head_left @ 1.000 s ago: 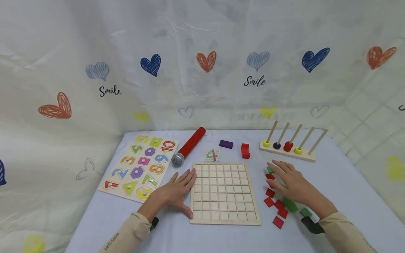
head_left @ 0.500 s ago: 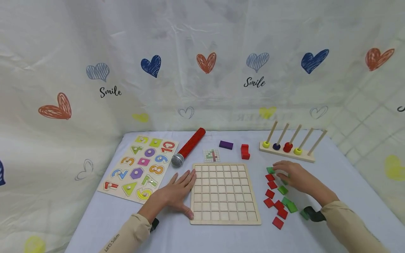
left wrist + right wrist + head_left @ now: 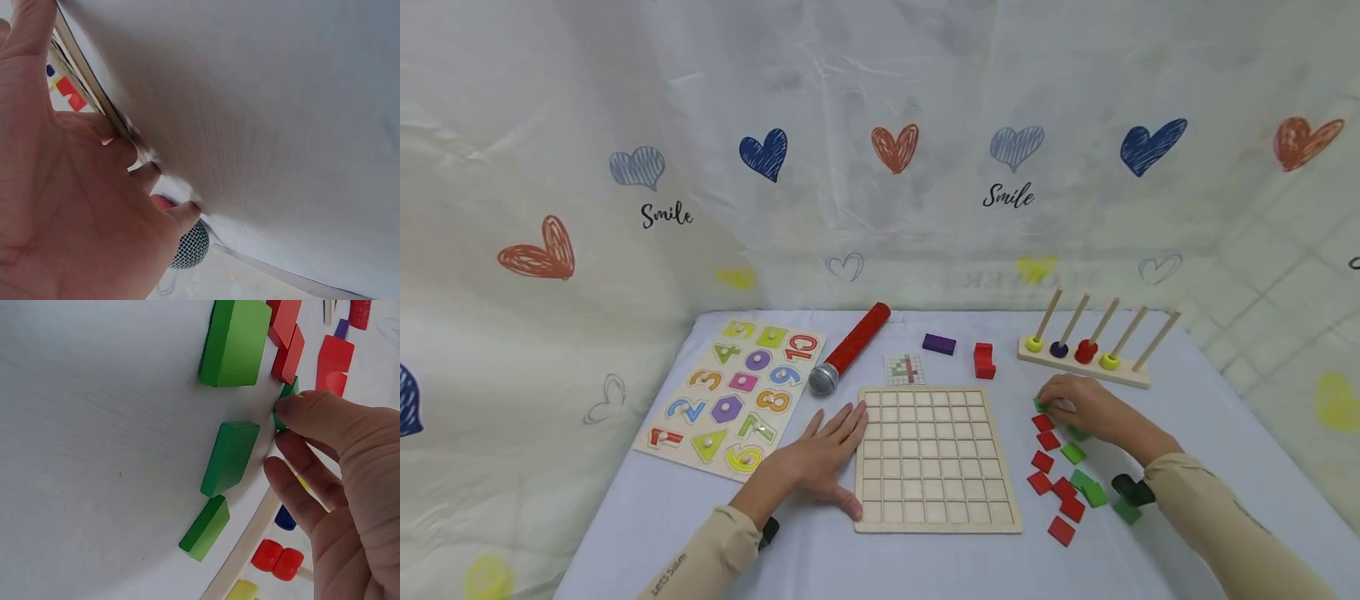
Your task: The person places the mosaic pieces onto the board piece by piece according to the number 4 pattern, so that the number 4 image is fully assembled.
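My left hand (image 3: 822, 460) lies with fingers spread along the left edge of a pale wooden grid board (image 3: 938, 527), its fingertips and thumb at the frame. Off the board's right side, my right hand (image 3: 1093, 410) pinches a small green square tile (image 3: 285, 403) between thumb and fingers, low over the table. That tile is partly covered by the thumb in the right wrist view. Several red tiles (image 3: 1062, 531) and other green tiles (image 3: 1073, 452) lie scattered below and beside this hand.
Behind the board lie a small pattern card (image 3: 904, 369), a purple block (image 3: 939, 344) and a red block (image 3: 984, 361). A red microphone (image 3: 853, 343) and a number puzzle (image 3: 698, 456) are at left. A peg stand with beads (image 3: 1131, 377) stands back right.
My right hand's fingers, spread over the tiles a second ago, have drawn together and come down onto the far green tile. The left hand stays at the board's edge.
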Available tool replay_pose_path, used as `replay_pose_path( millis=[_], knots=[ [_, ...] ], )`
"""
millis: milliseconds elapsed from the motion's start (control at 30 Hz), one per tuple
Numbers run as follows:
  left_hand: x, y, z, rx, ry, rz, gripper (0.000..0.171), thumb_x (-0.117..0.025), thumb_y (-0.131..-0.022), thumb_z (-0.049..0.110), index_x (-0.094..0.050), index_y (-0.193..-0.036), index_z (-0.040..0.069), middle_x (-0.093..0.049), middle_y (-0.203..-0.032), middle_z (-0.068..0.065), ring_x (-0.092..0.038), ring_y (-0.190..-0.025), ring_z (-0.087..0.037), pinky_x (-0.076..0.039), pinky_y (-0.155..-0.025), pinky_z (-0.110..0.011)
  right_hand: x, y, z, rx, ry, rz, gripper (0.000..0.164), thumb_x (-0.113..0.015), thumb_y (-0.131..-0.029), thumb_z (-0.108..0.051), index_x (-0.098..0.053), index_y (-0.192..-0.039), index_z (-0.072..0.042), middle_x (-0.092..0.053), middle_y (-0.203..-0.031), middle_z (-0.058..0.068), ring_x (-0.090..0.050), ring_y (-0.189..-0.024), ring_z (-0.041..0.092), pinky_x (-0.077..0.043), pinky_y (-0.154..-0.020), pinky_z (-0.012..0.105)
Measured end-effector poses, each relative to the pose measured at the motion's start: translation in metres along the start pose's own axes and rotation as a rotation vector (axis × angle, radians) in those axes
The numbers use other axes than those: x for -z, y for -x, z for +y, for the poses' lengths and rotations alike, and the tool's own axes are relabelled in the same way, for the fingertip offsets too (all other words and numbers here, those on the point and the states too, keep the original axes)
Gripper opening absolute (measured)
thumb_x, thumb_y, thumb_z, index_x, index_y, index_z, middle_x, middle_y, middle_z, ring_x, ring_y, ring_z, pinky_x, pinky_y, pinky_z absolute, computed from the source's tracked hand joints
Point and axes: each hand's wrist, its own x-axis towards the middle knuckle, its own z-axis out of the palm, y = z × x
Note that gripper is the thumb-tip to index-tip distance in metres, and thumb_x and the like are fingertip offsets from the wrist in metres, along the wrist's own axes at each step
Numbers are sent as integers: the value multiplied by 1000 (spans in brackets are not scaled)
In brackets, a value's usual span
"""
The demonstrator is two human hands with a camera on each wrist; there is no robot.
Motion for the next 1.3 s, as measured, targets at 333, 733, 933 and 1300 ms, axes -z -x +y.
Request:
replay_pose_path(
  millis=[333,733,933,1300],
  knots=[
    [2,-1,-1,-1,1,-10,140,-80,-75,80,-9,-173,11,-2,-184,-5,-1,-171,-31,-6,-137,-64,2,-6,1,5,8,4,20,-87,-87,-6,-81,-106,-10,-74,-106,2,-67,-95,18,-66,-85,39],
    [2,-1,-2,4,22,-19,139,-81,-75,79,-8,-173,11,-1,-184,-5,1,-171,-30,-5,-137,-64,4,-29,-23,90,-36,25,23,-85,-88,-1,-81,-109,-10,-72,-109,4,-63,-89,18,-61,-73,24],
    [2,-2,-2,-3,20,-8,140,-80,-75,79,-8,-173,11,0,-184,-6,1,-171,-31,-5,-137,-64,2,-41,-33,147,-47,40,22,-84,-88,1,-81,-108,-9,-72,-108,6,-61,-85,18,-60,-70,24],
    [0,-4,-1,8,8,-9,140,-81,-74,79,-8,-174,12,0,-184,-5,1,-171,-30,-5,-137,-64,-5,-60,-46,255,-40,41,18,-84,-89,0,-81,-105,-8,-72,-102,6,-59,-79,18,-55,-66,21]
  ],
)
